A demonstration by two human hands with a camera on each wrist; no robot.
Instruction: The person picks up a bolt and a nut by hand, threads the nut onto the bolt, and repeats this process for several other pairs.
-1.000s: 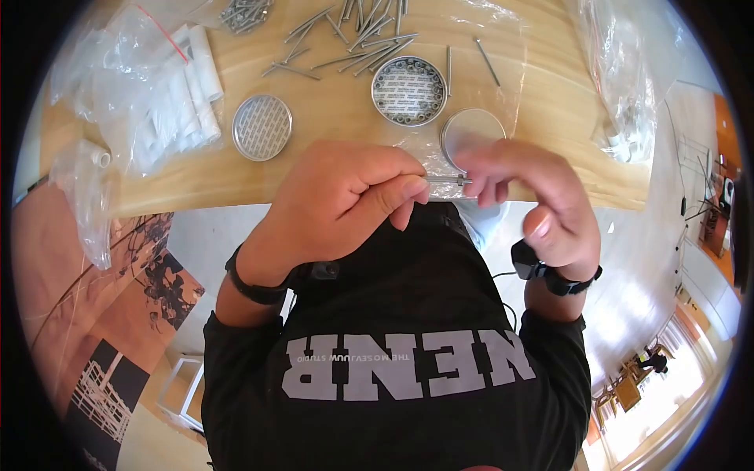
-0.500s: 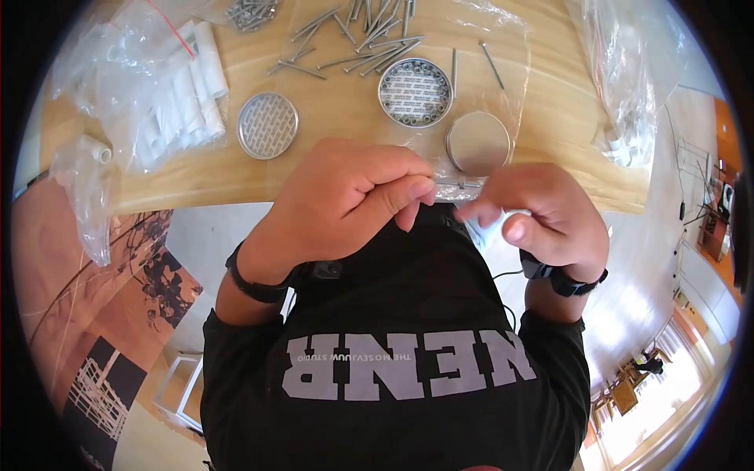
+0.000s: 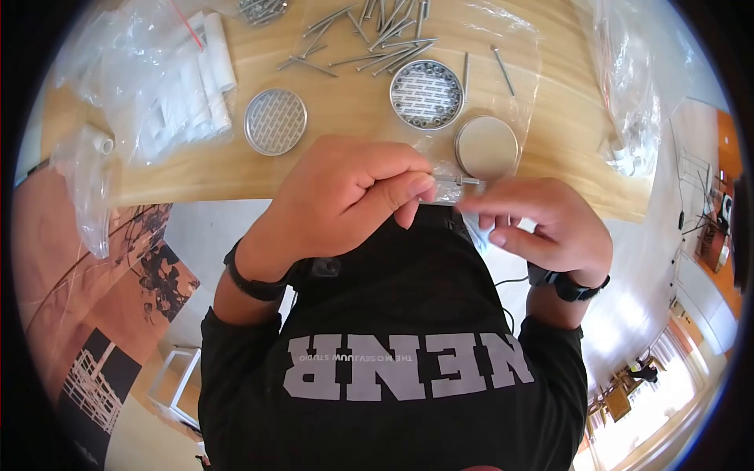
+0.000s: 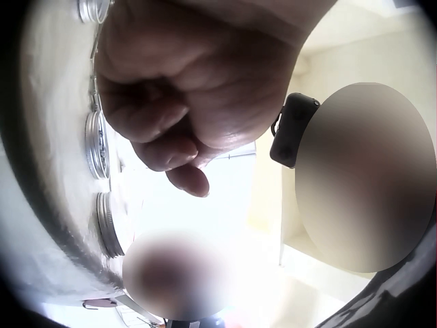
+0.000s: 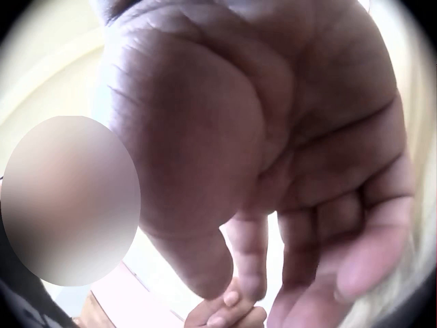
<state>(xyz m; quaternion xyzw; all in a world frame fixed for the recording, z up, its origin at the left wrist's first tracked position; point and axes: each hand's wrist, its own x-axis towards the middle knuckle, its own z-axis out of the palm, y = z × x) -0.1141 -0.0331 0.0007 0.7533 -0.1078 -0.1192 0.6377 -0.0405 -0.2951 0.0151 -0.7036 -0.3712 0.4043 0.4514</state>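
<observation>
In the head view my left hand (image 3: pixel 353 200) pinches a metal bolt (image 3: pixel 444 179) between thumb and curled fingers. The bolt's end points right, over the table's near edge, with a small nut (image 3: pixel 460 180) on it. My right hand (image 3: pixel 550 224) hovers just below and right of that end, its fingers loosely extended and nothing in them. The right wrist view shows its palm (image 5: pixel 273 137) and spread fingers. Beyond the hands are a round tin (image 3: pixel 426 124) of nuts and a closed-looking round tin (image 3: pixel 487 147).
A round lid (image 3: pixel 275 122) lies left of the tins. Several long bolts (image 3: pixel 385 56) are scattered at the back on a clear plastic bag. White tubes (image 3: pixel 196 86) in plastic bags are at the left, and another bag (image 3: pixel 632 110) lies at the right edge.
My right hand has drawn down and away from the bolt's end, where its fingertips were a second ago. The left hand keeps its pinch nearly in place; the view has shifted slightly.
</observation>
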